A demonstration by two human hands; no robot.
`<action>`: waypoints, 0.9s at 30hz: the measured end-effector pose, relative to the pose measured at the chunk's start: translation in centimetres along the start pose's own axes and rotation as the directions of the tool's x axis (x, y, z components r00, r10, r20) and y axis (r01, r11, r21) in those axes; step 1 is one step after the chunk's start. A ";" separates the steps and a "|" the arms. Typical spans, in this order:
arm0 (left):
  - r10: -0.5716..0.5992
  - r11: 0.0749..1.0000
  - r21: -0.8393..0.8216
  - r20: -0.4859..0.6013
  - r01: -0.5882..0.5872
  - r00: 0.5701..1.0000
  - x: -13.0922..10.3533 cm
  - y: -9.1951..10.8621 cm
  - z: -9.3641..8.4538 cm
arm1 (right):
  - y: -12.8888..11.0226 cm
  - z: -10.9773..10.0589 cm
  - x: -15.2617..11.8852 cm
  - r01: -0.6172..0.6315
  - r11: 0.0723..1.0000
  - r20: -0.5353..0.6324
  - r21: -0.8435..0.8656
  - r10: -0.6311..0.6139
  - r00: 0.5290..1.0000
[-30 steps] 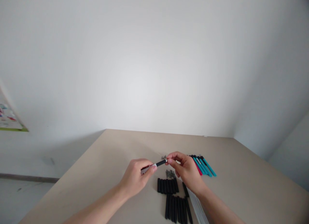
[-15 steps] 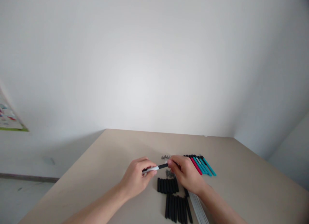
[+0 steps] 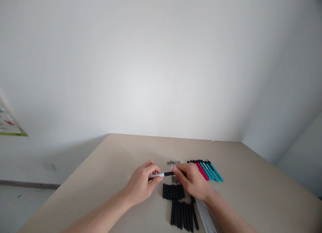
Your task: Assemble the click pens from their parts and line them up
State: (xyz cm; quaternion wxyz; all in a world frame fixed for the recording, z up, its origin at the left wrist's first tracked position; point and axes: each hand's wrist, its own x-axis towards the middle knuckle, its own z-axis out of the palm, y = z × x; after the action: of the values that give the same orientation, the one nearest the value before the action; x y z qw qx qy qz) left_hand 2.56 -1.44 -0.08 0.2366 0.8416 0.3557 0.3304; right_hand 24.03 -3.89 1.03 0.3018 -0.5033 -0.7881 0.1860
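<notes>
Over the bench (image 3: pixel 130 152): I see a slim pen (image 3: pixel 168 174) held nearly level between two hands, white along its left part and black along its right.
Left hand (image 3: pixel 141 184): I have this grip closed, thumb and fingers pinching the white part of the pen; a dark bit shows below it, too small for me to make out.
Right hand (image 3: pixel 196 181): I have this grip closed too, thumb and fingertips around the black end, so the pen's tip is hidden from me.
Pale bit (image 3: pixel 172 168): just beside the right fingertips; I cannot tell whether they touch it.
Metal tips (image 3: pixel 173 162): a small cluster on the bench, beyond the pen.
Small metal parts (image 3: pixel 174 180): on the near side of the pen, partly behind the right hand.
Short black tubes (image 3: pixel 173 191): side by side in a row, nearer me than the metal.
Long black tubes (image 3: pixel 184 215): a second row, nearer still, the rightmost tilted.
White rods (image 3: pixel 206 217): a bundle along the right forearm, partly covered by it.
Coloured pens (image 3: pixel 212 171): a slanted row beyond the right hand, red ones to the left, teal ones to the right, black ends pointing away from me.
</notes>
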 end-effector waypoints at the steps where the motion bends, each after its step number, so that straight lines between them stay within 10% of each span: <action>1: -0.004 1.000 0.005 0.002 0.004 1.000 0.0 0.0 0.0 | 0.0 -0.1 0.0 0.007 1.000 0.001 -0.008 -0.007 1.000; 16: 0.097 0.995 -0.031 0.034 -0.096 0.995 0.1 -0.9 -0.1 | 0.4 0.3 0.0 0.064 0.993 -0.051 -0.094 -0.069 0.996; 27: -0.156 0.976 -0.166 -0.096 0.139 0.983 0.5 -2.2 0.0 | 1.2 -0.6 0.1 0.097 0.987 -0.261 -0.131 -0.128 0.957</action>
State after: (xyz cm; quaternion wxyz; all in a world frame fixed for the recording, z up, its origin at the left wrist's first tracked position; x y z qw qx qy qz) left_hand 1.85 0.34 -1.24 0.3072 0.7721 0.4022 0.3845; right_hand 25.22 -3.27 0.76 0.3861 -0.4949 -0.7767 0.0521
